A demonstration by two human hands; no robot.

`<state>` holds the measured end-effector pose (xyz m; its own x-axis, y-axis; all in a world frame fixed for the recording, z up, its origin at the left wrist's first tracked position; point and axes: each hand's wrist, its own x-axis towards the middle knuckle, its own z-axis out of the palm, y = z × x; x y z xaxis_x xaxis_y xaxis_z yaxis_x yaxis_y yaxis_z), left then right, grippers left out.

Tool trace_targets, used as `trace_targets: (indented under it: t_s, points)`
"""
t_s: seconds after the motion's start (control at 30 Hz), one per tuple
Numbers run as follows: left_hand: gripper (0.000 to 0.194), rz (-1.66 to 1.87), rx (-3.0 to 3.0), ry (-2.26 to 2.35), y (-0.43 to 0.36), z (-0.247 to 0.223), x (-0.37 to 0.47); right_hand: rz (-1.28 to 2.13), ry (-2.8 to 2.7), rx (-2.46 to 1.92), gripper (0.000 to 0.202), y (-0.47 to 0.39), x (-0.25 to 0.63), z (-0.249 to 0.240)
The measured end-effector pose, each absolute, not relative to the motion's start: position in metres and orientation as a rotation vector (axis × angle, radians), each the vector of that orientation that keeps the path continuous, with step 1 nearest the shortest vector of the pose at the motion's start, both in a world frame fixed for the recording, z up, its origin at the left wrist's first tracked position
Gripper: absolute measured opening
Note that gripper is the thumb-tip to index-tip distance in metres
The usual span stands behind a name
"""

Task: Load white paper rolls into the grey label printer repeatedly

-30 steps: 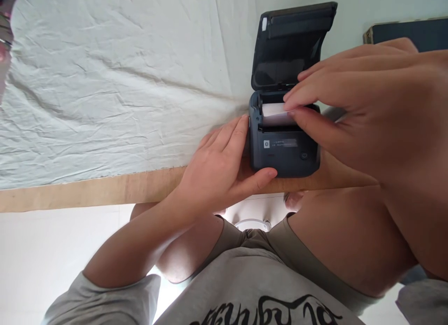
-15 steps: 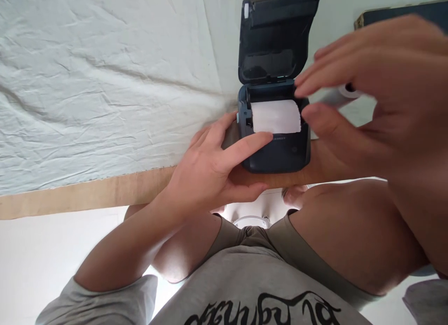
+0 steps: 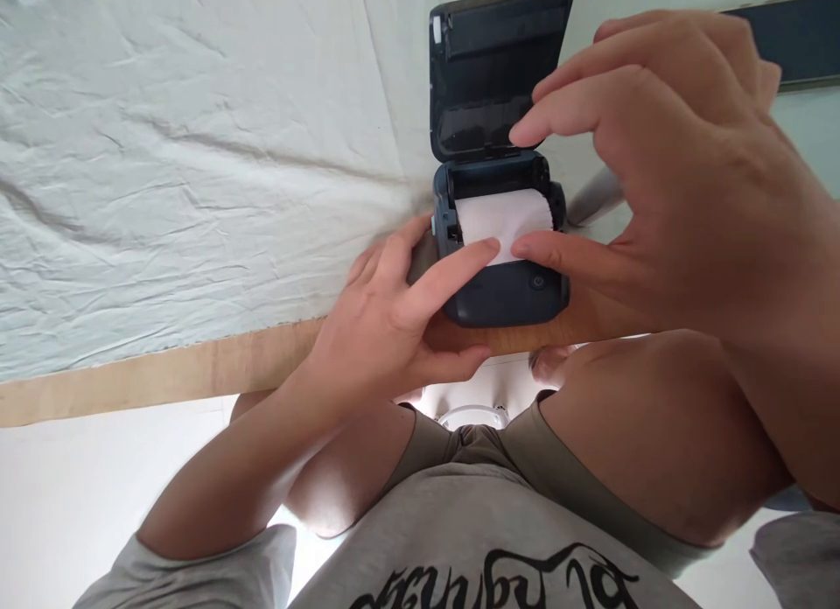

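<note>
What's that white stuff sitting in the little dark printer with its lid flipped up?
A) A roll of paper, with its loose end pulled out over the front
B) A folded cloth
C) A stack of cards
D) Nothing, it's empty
A: a white paper roll lies in the open printer, its loose end pinned by the left hand and right hand.

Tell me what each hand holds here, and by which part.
The left hand steadies the small printer at its left side, index fingertip on the paper. The right hand presses its thumb on the paper's front edge; neither closes a grip around anything.
</note>
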<state>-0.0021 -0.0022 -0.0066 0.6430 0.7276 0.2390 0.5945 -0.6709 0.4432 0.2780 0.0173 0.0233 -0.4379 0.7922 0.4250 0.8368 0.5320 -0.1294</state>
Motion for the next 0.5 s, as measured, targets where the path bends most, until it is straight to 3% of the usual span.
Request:
trace_targets:
  t_s: [0.5]
  points:
    - [0.082,0.614,2.56,1.023,0.0,-0.009,-0.005,0.229,-2.107,-1.58,0.095,0.043,0.279,0.041]
